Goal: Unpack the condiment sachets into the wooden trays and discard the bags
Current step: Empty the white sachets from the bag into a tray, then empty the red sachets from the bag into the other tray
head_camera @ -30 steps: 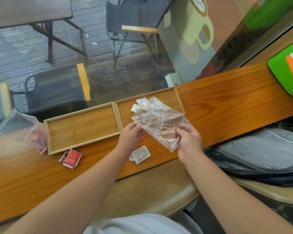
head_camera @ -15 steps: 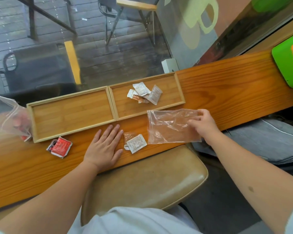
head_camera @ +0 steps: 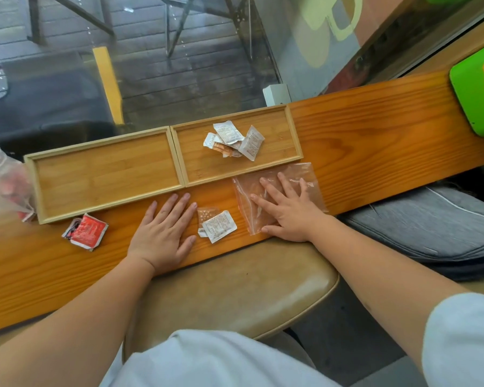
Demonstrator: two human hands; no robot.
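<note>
Two wooden trays lie side by side on the counter. The left tray [head_camera: 104,171] holds nothing; the right tray [head_camera: 291,135] holds several white sachets [head_camera: 235,141]. An empty clear bag [head_camera: 305,174] lies flat in front of the right tray, and my right hand [head_camera: 285,208] rests palm down on it, fingers spread. My left hand [head_camera: 162,230] lies flat on the counter, holding nothing. Between my hands lie white sachets [head_camera: 217,224]. Red sachets [head_camera: 85,231] sit near the left tray's front corner. A second clear bag [head_camera: 3,180] with red sachets is at the far left.
A wooden counter [head_camera: 375,129] runs along a window. A green box [head_camera: 478,88] stands at the far right, a small white box [head_camera: 276,94] behind the right tray. A tan stool seat [head_camera: 235,286] is below the counter and a grey bag [head_camera: 430,222] lies to the right.
The white sachets have dropped from the bag into the right tray. My right hand laid the emptied bag flat and pressed on it; my left hand let go and settled on the counter.
</note>
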